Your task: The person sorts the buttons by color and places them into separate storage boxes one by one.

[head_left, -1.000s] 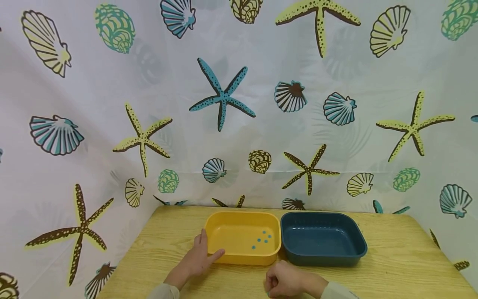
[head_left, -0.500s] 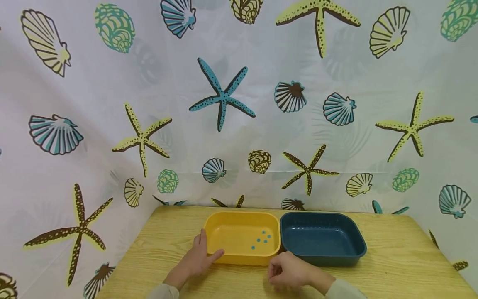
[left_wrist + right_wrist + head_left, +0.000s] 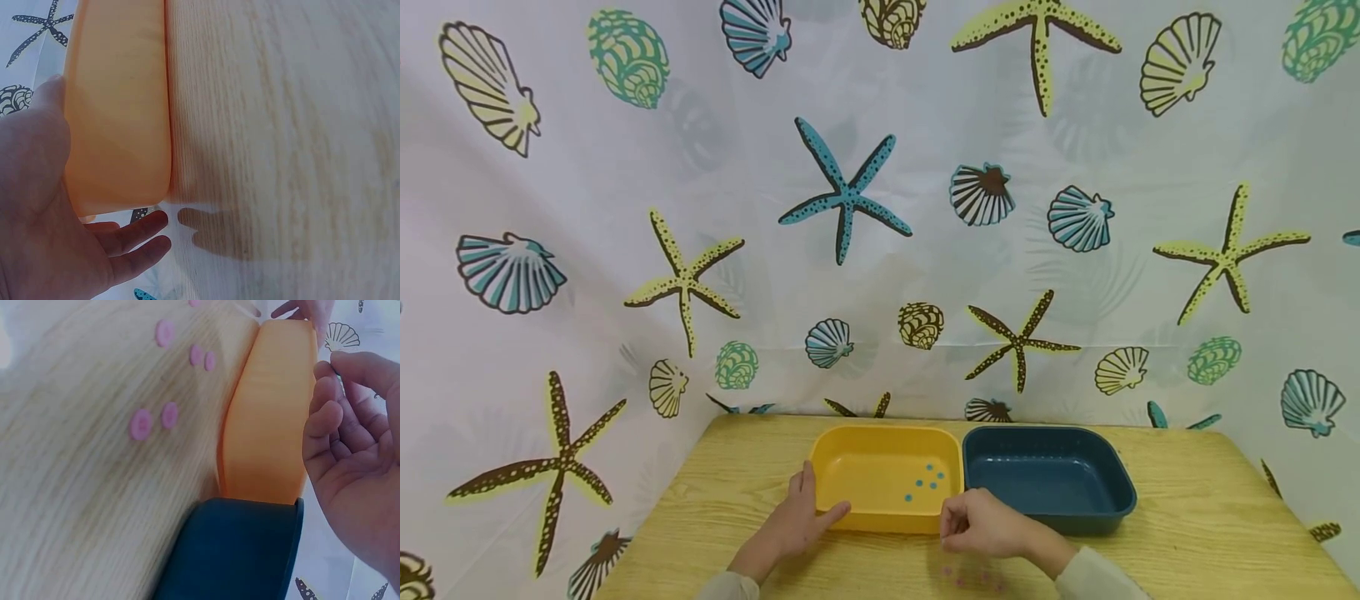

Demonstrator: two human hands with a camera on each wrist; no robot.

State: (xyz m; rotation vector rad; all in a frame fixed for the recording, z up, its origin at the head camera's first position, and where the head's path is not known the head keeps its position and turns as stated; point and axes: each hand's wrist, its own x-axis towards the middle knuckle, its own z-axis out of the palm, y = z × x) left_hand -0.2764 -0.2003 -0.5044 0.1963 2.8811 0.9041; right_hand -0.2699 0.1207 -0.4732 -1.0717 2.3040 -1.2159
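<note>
My right hand (image 3: 985, 523) is raised at the front right corner of the yellow tray (image 3: 865, 522), thumb and fingertip pinched together. Between them the right wrist view shows only a sliver of a small blue-green button (image 3: 339, 380); the rest is hidden by the fingers. My left hand (image 3: 793, 518) rests against the yellow tray's left end, its thumb at the front wall and the other fingers loosely extended. Several blue buttons (image 3: 919, 483) lie on the tray's floor, toward its right side. Several pink buttons (image 3: 140, 424) lie on the table in front of the trays.
A dark blue tray (image 3: 1048, 523) stands right beside the yellow one, with nothing seen inside it. Both are on a wood-grain table (image 3: 1195, 500). A white curtain (image 3: 880, 283) printed with shells and starfish hangs behind and at the sides.
My right hand has risen from the table near the front edge toward the yellow tray's front right corner, uncovering pink buttons. The left hand has stayed in place.
</note>
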